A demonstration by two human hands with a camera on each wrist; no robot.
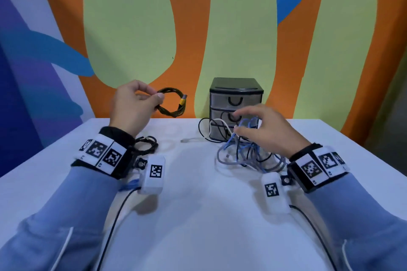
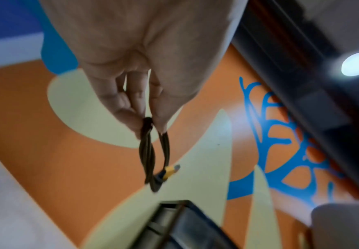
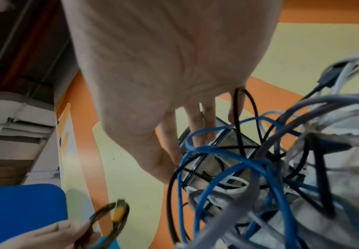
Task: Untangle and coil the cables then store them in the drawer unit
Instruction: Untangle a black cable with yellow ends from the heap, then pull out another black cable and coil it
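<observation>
My left hand is raised over the table's back left and pinches a coiled dark braided cable with a yellow plug; the left wrist view shows the coil hanging from thumb and fingers. A tangle of blue, grey, white and black cables lies in front of the small black drawer unit, whose drawers are closed. My right hand hovers over the tangle with fingers spread. In the right wrist view its fingers point at the drawer unit, with tangle strands around them.
A second dark coiled cable lies on the white table just beyond my left wrist. A white cable end trails left from the tangle. The painted wall stands right behind the drawer unit.
</observation>
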